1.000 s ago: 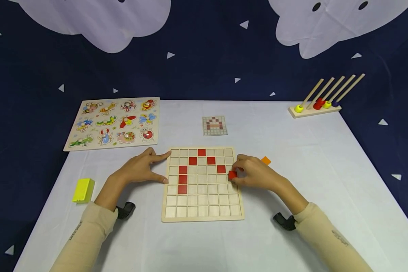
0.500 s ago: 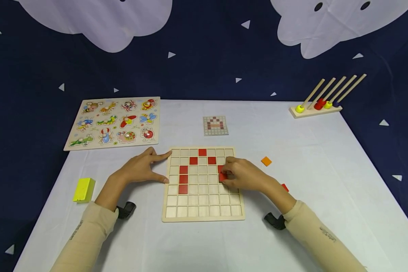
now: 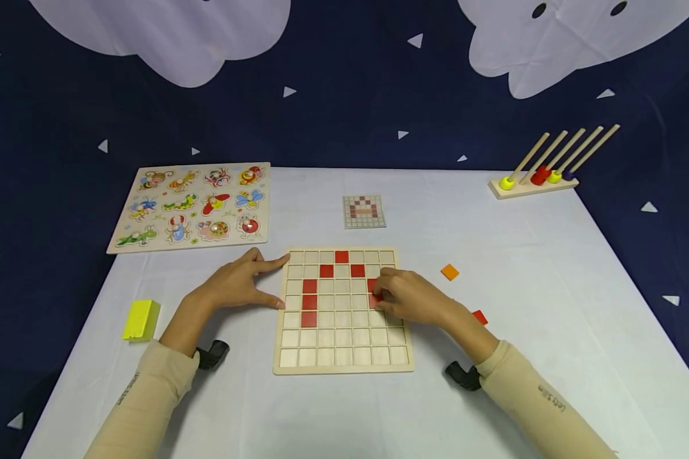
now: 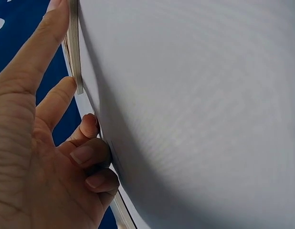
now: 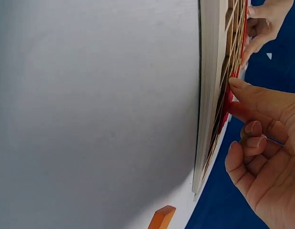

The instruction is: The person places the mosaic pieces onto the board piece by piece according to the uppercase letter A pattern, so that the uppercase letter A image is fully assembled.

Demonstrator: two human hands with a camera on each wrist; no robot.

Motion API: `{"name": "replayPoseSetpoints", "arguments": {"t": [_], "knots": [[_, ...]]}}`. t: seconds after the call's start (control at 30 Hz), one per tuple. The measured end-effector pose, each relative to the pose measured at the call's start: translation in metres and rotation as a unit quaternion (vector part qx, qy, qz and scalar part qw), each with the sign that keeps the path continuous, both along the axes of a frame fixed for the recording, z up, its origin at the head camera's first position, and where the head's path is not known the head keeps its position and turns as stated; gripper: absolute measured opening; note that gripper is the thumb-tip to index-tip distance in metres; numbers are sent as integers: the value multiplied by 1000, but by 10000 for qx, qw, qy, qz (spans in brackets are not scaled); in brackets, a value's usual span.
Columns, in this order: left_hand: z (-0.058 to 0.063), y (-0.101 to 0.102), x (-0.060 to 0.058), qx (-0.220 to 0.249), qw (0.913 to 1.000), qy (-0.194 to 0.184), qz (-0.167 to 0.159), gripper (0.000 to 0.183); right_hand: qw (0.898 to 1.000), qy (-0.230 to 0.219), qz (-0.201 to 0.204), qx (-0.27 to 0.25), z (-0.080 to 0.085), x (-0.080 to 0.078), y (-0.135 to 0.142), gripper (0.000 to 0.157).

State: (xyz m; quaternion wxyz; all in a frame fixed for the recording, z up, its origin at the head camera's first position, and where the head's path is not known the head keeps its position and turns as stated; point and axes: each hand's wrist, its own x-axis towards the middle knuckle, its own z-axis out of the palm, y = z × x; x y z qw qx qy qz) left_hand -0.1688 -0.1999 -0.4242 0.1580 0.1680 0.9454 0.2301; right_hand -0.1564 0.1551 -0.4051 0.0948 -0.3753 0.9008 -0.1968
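Note:
A square wooden grid board (image 3: pixel 344 369) lies on the white table with several red tiles set in its cells. My left hand (image 3: pixel 237 280) touches the board's left edge with extended index finger and thumb; the left wrist view shows the other fingers curled. Over the board's right side is my right hand (image 3: pixel 413 296). Its thumb and index finger pinch a red tile (image 3: pixel 374 303) at a cell just below another red tile. In the right wrist view, that red tile (image 5: pixel 228 102) is low at the grid, partly hidden by the fingertips.
Right of the board lie a loose orange tile (image 3: pixel 450 272) and a red tile (image 3: pixel 479 317). A small pattern card (image 3: pixel 364 224) lies behind it. An insect puzzle (image 3: pixel 201 223) and yellow block (image 3: pixel 141 320) are at left; a peg abacus (image 3: pixel 533 187) stands back right.
My right hand has moved left from the board's right edge, bringing the red tile to a cell and lowering it. The loose red tile behind the forearm has come into view. My left hand stays put.

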Motion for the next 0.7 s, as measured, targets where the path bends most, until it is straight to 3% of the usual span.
{"name": "replayPoseSetpoints", "arguments": {"t": [0.17, 0.33, 0.7], "knots": [[1, 0, 0, -8, 10000, -10, -1, 100, 10000, 33, -55, -55, 1, 3, 3, 18], [1, 1, 1, -23, 10000, 11, -22, 101, 9990, -148, -391, -187, 7, 7, 17, 24], [0, 0, 0, -50, 10000, 8, -3, 102, 9937, -120, -1105, -140, 8, 19, 76, 24]]}}
